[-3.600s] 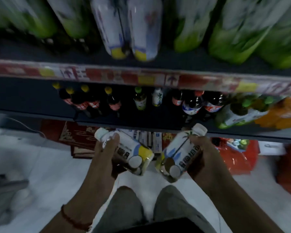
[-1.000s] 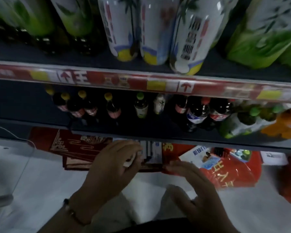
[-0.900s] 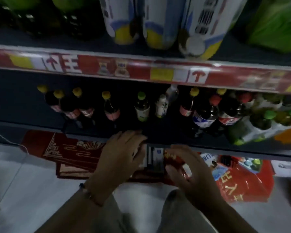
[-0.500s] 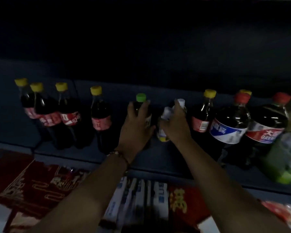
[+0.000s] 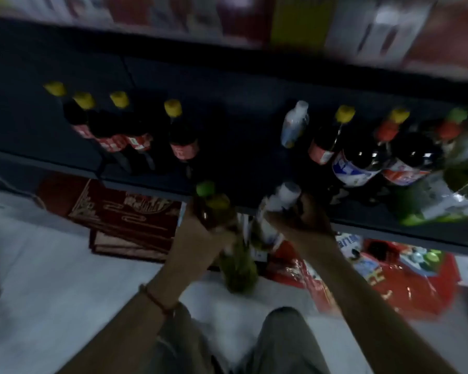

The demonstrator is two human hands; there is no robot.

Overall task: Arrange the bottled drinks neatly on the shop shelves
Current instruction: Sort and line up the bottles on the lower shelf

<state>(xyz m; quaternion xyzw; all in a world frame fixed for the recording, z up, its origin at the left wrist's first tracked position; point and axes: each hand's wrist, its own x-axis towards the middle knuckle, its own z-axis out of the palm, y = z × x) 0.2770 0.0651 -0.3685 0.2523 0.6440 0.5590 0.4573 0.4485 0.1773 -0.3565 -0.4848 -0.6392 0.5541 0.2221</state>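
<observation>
Green-capped bottle point(image 5: 227, 233) and white bottle point(image 5: 274, 211), at 6 o'clock off the shelf point(image 5: 146, 182), held by left hand point(image 5: 200, 238) and right hand point(image 5: 300, 222) around their bodies: probably rigid, full, heavy plastic, best gripped mid-body.

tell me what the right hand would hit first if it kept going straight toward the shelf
Probably the white bottle standing on the lower shelf, directly beyond the right hand; blur leaves depth unclear.

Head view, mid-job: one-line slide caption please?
Left hand grips a green-capped bottle, right hand a white-capped bottle, both held just off the lower shelf.
</observation>
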